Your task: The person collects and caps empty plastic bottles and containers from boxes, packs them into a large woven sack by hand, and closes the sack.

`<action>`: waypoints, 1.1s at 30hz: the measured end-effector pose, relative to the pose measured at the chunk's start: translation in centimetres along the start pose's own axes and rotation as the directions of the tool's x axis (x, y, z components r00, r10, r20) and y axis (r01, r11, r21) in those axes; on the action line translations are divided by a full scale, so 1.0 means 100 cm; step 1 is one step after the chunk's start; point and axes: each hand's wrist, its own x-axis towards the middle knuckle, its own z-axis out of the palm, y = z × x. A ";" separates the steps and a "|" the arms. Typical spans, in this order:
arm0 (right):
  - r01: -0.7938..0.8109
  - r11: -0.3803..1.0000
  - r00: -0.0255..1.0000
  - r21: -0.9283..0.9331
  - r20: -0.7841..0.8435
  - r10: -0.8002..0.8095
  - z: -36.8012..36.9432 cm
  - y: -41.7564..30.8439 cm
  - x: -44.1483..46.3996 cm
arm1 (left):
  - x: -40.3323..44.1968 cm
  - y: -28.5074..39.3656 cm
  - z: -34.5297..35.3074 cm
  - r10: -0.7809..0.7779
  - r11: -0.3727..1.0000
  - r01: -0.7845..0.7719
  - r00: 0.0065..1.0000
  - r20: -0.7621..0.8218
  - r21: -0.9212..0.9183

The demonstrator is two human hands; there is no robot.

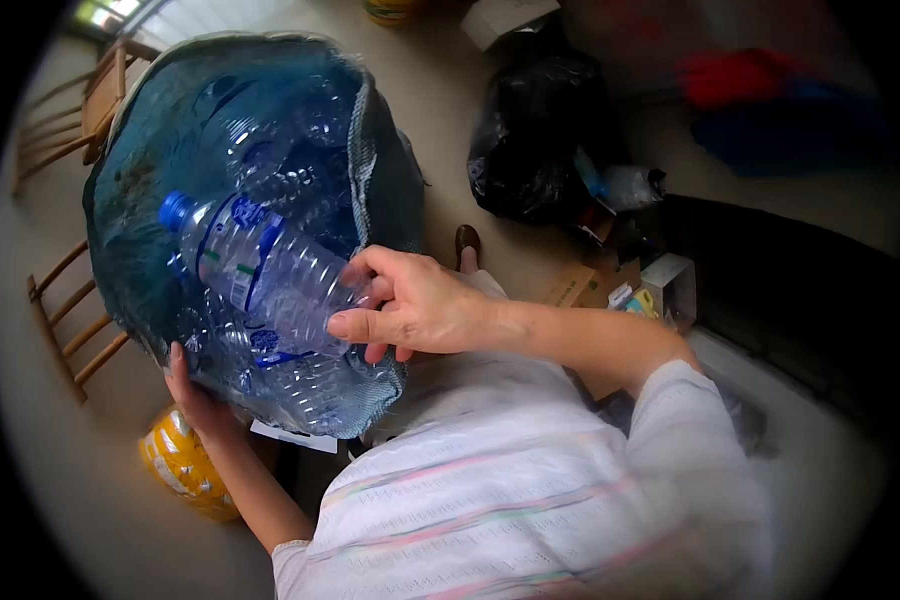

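Note:
A large blue woven sack [368, 170] stands wide open in front of me, with several clear plastic bottles inside it. My right hand [410, 305] grips a clear plastic bottle [300, 268] by its base end, at the sack's near right rim. This bottle has a blue cap and a blue label, and its cap points to the upper left over the sack's mouth. My left hand [198, 398] holds the sack at its lower left edge, one finger showing along the outside. The other fingers of that hand are mostly hidden by the sack.
Wooden chairs [75, 318] stand at the left. A yellow patterned object [182, 465] sits by my left forearm. A black plastic bag [535, 140] lies beyond the sack to the right, near a cardboard box [573, 287] and a clear container [668, 285]. Red and blue items are blurred farther right.

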 end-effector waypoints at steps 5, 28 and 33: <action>0.186 0.981 0.982 -0.061 -0.011 -0.187 -0.028 -0.020 -0.017 | -0.004 0.018 0.014 0.061 0.980 -0.052 0.997 -0.039 0.195; 0.254 0.062 0.756 -0.965 0.238 0.609 0.116 -0.156 0.260 | 0.116 0.066 0.019 0.521 0.787 -0.525 0.847 0.105 0.323; 0.247 0.023 0.848 -0.969 0.227 0.479 0.110 -0.113 0.299 | 0.119 0.061 0.017 0.542 0.803 -0.539 0.838 0.061 0.255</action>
